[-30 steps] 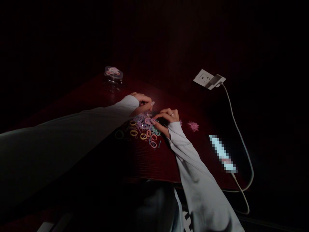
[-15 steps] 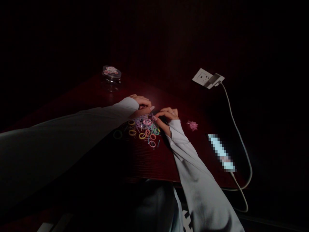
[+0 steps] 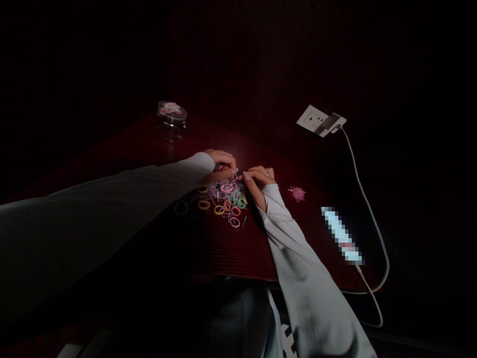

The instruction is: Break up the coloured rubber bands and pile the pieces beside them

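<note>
A loose pile of small purple elastic bands (image 3: 218, 189) lies on the dark red table, mixed with coloured hair ties. My left hand (image 3: 224, 163) is curled over the pile's far side, thumb and fingers pinched around a purple elastic band (image 3: 234, 176) whose lower end shows. Close beside it, my right hand (image 3: 261, 180) has its thumb and index fingertip together at the pile's right edge; what they hold, if anything, is too small to see. Nearer lie a yellow hair tie (image 3: 203, 205), an orange one (image 3: 236, 211) and a pink one (image 3: 234, 222).
A clear jar (image 3: 171, 121) with a pink-patterned lid stands at the back left. Right of my hand sits a small pink heap of bands (image 3: 297, 193). A phone (image 3: 342, 236) with a blurred screen lies by the right edge, its white cable (image 3: 359, 179) running to a wall socket (image 3: 312, 120).
My right fingertips have drawn back from the middle of the pile to its right edge, near my left thumb. My left hand has lowered slightly. The view has shifted a little.
</note>
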### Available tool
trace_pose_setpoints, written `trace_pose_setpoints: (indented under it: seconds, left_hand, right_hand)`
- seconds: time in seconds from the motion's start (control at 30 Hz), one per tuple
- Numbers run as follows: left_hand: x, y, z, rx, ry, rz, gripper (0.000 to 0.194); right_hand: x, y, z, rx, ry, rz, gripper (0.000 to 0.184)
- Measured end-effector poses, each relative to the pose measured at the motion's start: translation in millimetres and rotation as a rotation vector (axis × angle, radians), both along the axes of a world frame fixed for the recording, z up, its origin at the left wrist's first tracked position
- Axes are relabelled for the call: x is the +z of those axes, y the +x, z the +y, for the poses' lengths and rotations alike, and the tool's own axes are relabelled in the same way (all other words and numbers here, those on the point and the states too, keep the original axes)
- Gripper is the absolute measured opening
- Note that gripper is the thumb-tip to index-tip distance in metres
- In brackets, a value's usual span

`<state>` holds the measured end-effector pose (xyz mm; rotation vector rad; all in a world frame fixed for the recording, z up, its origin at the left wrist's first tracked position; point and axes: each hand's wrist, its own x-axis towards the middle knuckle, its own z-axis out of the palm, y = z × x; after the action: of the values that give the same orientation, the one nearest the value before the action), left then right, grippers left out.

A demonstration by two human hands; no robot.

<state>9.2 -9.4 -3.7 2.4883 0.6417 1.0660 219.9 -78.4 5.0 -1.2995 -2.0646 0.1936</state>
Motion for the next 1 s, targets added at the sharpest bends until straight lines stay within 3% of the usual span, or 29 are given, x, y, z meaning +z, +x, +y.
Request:
trace_pose_setpoints:
  seconds: [0.1,0.4,0.6,0.83,1.0]
  left_hand:
    - [0.9,-0.7,-0.1,-0.003,-0.020,-0.002,0.032]
    - [2.6,-0.2,-3.9,-0.013,-0.009,-0.005,0.034]
    - [2.3,-0.4,-3.9,0.015,0.006,0.021,0.032]
    - [4.0,-1.6,-6.4,0.078,0.012,0.038,0.035]
    - [4.2,-4.0,-5.8,0.050,0.047,0.145,0.028]
  right_hand:
    - [0.1,-0.6,-0.6,0.002,-0.017,0.004,0.038]
    - [-0.6,0.5,0.3,0.044,-0.006,-0.048,0.019]
    - [2.2,7.1,4.0,-0.003,0.037,-0.058,0.020]
    - [10.2,52.8,2.8,-0.274,0.237,-0.211,0.026]
    - [4.2,86.0,2.1,-0.376,0.253,-0.344,0.036]
